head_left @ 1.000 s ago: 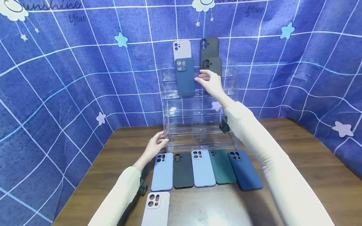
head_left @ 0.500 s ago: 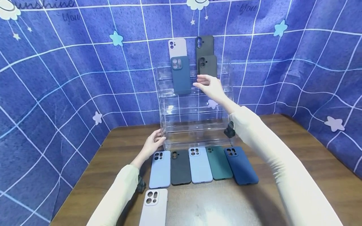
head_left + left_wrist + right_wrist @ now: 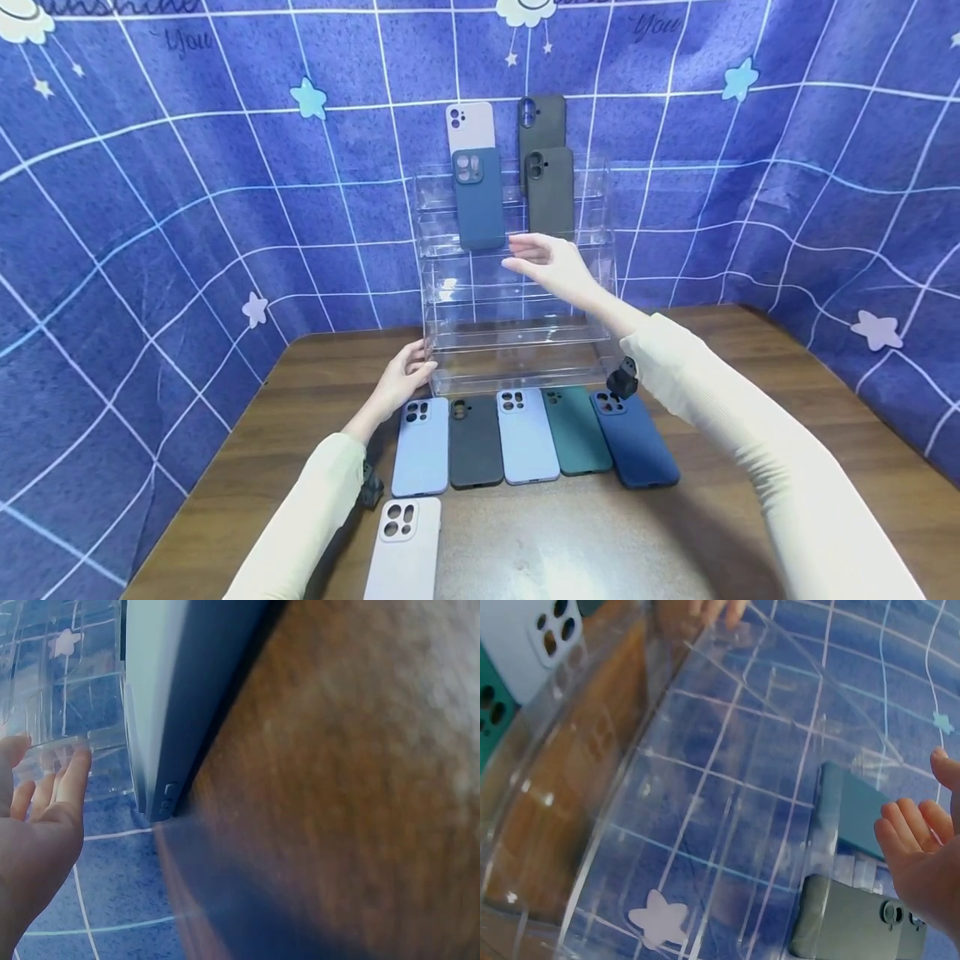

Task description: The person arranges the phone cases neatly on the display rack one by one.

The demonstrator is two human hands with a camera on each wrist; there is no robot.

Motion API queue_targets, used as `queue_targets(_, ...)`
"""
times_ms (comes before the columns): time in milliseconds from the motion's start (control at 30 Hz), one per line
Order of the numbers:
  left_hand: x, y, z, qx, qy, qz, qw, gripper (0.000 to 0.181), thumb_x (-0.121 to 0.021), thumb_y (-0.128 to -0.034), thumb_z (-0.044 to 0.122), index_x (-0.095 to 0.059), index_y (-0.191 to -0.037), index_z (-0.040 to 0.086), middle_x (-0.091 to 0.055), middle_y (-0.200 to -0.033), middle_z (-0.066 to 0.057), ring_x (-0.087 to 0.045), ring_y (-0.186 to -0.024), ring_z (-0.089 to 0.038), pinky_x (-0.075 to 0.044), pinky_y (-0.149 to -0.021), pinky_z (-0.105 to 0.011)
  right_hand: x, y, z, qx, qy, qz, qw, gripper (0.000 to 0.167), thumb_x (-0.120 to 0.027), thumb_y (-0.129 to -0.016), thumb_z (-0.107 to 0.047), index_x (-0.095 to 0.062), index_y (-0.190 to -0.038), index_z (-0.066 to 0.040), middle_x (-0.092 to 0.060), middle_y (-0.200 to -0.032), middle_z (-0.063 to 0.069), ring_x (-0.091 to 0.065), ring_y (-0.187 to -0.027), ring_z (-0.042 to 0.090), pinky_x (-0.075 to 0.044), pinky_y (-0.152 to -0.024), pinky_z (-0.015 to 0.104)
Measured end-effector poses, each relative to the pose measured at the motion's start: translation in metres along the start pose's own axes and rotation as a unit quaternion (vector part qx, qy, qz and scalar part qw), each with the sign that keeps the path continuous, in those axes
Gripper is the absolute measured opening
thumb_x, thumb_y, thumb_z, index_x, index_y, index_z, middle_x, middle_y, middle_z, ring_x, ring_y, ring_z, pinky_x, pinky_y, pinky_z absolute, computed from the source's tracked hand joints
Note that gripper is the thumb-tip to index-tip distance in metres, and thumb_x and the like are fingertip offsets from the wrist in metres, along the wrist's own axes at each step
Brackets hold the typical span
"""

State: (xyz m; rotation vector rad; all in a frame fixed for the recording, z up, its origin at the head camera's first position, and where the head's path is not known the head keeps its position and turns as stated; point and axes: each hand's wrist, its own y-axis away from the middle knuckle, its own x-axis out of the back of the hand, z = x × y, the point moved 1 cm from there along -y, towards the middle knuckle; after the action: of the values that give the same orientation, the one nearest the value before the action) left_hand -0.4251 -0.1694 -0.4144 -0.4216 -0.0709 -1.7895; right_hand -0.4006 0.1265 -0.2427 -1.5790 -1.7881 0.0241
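A clear acrylic tiered display rack (image 3: 517, 337) stands on the table. My left hand (image 3: 405, 373) holds its lower left edge, thumb in front and fingers at the side. My right hand (image 3: 551, 265), holding nothing, hovers before the upper tiers with fingers slightly bent and thumb apart. Just above it, a dark grey-green phone case (image 3: 551, 196) stands in the rack in front of another dark phone case (image 3: 542, 117). To their left, a blue phone case (image 3: 480, 208) overlaps a white phone case (image 3: 472, 125). Both front cases also appear beside the fingers in the right wrist view.
Along the rack's front lie a light blue case (image 3: 422, 454), a black case (image 3: 476, 450), another light blue case (image 3: 528, 446), a green case (image 3: 579, 437) and a dark blue case (image 3: 641, 450). A white case (image 3: 405, 550) lies nearer. Blue patterned cloth (image 3: 225, 167) hangs behind.
My right hand has moved down from the front dark case, uncovering its lower part. The left hand stays at the rack's edge. The head view has shifted slightly.
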Motion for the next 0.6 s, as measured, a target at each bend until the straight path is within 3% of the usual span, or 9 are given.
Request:
queue_targets(167, 0.000, 0.002, 0.005, 0.009, 0.011, -0.006, 0.9999, 0.060, -0.056, -0.0945, 0.012, -0.026, -0.145, 0.001, -0.039, -0.140, -0.029, -0.049, -0.121, -0.039, -0.048, -0.100, -0.039, -0.005, 0.019, 0.000, 0.003, -0.013, -0.020, 0.9997, 0.048, -0.066, -0.088, -0.031, -0.054, -0.130, -0.010, -0.060, -0.127, 0.011, -0.060, -0.112, 0.025, -0.051, -0.096, 0.039)
queue_targets(333, 0.001, -0.004, -0.008, 0.003, -0.003, -0.002, 1.0000, 0.060, -0.057, -0.0945, 0.017, -0.027, -0.145, 0.003, -0.041, -0.139, -0.028, -0.052, -0.119, -0.036, -0.049, -0.098, -0.037, -0.011, 0.033, 0.011, 0.013, -0.005, -0.038, 0.9992, 0.047, -0.065, -0.089, -0.030, -0.054, -0.131, -0.010, -0.061, -0.126, 0.010, -0.061, -0.112, 0.025, -0.051, -0.097, 0.039)
queue_targets(600, 0.002, -0.005, -0.007, 0.003, -0.005, 0.001, 1.0000, 0.061, -0.057, -0.0943, 0.016, -0.027, -0.145, 0.003, -0.041, -0.138, -0.026, -0.050, -0.120, -0.037, -0.049, -0.098, -0.039, -0.018, 0.068, -0.014, 0.001, -0.021, -0.087, 0.9960, 0.045, -0.061, -0.091, -0.015, -0.050, -0.132, -0.001, -0.058, -0.127, 0.018, -0.056, -0.117, 0.035, -0.048, -0.099, 0.044)
